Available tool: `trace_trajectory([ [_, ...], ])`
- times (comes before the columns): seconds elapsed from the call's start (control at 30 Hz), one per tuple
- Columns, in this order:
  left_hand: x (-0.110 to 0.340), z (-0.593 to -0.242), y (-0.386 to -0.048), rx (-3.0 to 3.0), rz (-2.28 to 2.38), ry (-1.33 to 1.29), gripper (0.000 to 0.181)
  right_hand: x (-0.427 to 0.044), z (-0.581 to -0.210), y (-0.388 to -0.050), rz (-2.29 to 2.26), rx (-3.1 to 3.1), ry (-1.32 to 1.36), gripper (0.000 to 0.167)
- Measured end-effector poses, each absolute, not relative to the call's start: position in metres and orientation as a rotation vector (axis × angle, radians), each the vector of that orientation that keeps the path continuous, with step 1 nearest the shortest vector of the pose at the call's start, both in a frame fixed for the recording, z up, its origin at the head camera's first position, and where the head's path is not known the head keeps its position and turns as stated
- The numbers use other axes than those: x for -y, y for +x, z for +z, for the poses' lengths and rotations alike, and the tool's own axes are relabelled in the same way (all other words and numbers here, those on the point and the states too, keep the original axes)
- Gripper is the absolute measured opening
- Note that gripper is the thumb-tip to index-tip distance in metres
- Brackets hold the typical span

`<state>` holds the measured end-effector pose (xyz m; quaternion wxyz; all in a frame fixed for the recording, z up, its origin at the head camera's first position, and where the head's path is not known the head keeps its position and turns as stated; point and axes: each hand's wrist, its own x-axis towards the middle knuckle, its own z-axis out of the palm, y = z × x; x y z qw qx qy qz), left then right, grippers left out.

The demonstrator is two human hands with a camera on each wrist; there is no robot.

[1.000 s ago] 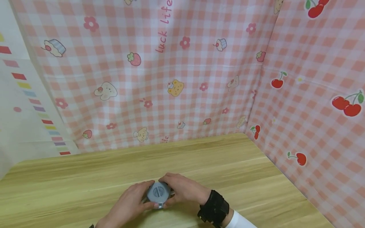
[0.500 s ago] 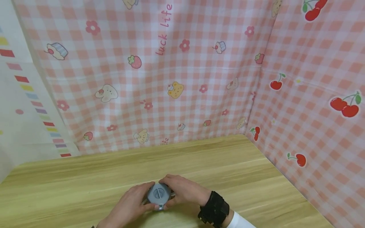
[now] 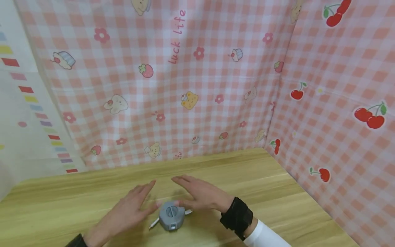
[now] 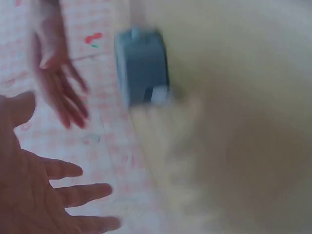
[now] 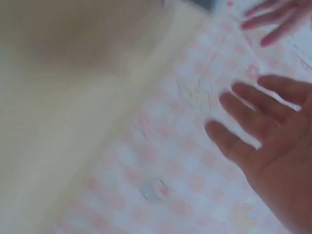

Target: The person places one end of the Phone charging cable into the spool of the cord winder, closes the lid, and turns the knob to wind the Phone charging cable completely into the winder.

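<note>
A grey rounded case with a round slotted centre, looking like a retractable charging cable (image 3: 171, 218), lies on the wooden table in the head view. One pale connector (image 3: 154, 223) sticks out at its left and another (image 3: 188, 212) at its right. Just left of the case is my left hand (image 3: 129, 207), fingers straight and spread. My right hand (image 3: 202, 193) hovers behind and to the right, its fingers extended too. Both thumb tips overlap the case's far edge in this view; I cannot tell whether they touch it. The left wrist view shows the case (image 4: 144, 68) blurred and held by neither hand.
The wooden tabletop (image 3: 92, 195) reaches back to a pink checked cloth wall (image 3: 172, 127). A second checked wall with cherries (image 3: 336, 147) borders the right side. White cloth with coloured blocks (image 3: 27, 137) hangs at the left.
Both hands held the case between them earlier. Now they have let go, moving apart and slightly away from me with fingers straightened. The case stays in place and its side connectors show.
</note>
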<state>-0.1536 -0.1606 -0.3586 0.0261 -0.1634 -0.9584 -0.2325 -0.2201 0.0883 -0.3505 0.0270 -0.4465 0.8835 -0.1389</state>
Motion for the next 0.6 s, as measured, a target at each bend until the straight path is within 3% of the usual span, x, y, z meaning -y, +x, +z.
trace_trajectory([
  [0.33,0.196,-0.279,-0.211,2.958,-0.33,-0.416,0.068,-0.065,-0.278,-0.274,-0.069,-3.062,-1.078,0.066],
  [0.6,0.176,-0.265,-0.25,2.955,-0.236,-0.406,0.068,-0.041,-0.262,-0.302,0.018,-3.143,-0.95,0.071],
])
